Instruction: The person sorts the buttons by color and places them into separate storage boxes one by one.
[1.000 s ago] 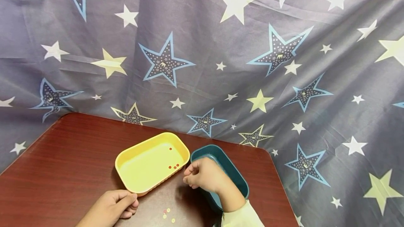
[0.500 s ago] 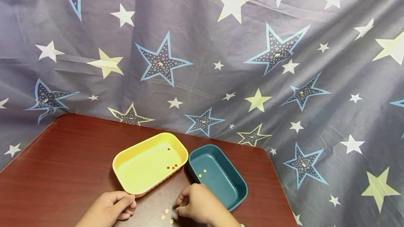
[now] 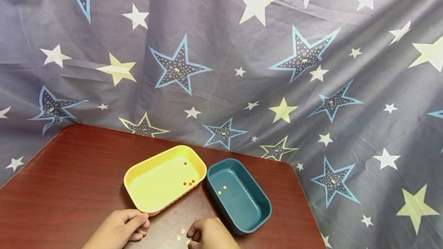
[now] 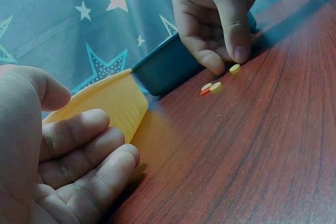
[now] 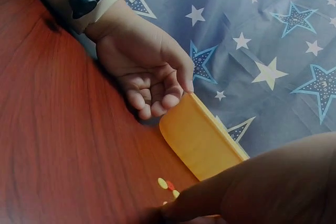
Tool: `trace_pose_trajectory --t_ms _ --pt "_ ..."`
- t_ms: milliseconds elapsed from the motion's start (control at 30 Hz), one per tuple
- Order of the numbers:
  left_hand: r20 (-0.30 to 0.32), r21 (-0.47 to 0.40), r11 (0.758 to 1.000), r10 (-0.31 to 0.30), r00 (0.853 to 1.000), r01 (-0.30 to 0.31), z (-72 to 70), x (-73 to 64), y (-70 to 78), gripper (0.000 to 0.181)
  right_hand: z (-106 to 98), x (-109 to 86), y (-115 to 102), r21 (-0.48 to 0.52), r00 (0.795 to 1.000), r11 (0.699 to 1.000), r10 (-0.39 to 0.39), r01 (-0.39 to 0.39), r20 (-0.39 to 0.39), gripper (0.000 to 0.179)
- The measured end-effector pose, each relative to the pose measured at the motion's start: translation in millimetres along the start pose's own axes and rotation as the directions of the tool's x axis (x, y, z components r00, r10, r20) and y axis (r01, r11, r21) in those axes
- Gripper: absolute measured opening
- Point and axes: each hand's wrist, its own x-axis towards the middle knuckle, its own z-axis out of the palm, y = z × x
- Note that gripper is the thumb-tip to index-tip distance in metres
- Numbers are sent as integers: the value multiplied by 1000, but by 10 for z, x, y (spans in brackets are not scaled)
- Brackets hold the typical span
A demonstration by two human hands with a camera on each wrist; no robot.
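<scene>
The nearest yellow disc point(image 4: 234, 68) lay on the counter point(image 3: 83, 172), at the bottom centre of the head view, by the fingertips of your right hand point(image 3: 209, 235). That hand extended from the bottom edge with its back up; in the left wrist view its thumb and forefinger pointed down, slightly apart, just over the disc, and whether they touched it could not be told. Two more yellow discs point(image 3: 183, 231) and a red disc point(image 3: 179, 233) sat clustered just to the left.

Your left hand point(image 3: 121, 226), at lower left of the head view, pinched the near corner of the yellow tray point(image 3: 133, 196) between thumb and forefinger, its other fingers loosely curled outside the wall. Four red discs point(image 3: 190, 184) lay in that tray's right end. Right of centre stood the teal tray point(image 3: 254, 226), with two yellow discs inside near its left wall. A star-patterned cloth point(image 3: 221, 99) hung behind, filling the upper frame.
</scene>
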Motion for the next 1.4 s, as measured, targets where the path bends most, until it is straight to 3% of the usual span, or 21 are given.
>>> trace_pose_trajectory --t_ms 467,767,1033,1400 --pt "5 -18 1000 -5 1000 5 -3 1 -32 36 56 -4 51 -88 993 991 -107 103 -45 15" --pt "0 -21 999 -25 1000 25 -6 12 -27 36 120 23 71 -223 972 957 -212 185 -104 17" --pt "0 -16 1000 -16 1000 16 -3 -3 -9 36 138 41 56 -146 990 985 -103 89 -95 20" --pt "-1 -8 1000 -11 1000 11 -3 4 -33 34 130 15 21 -3 996 1000 7 -7 -86 22"
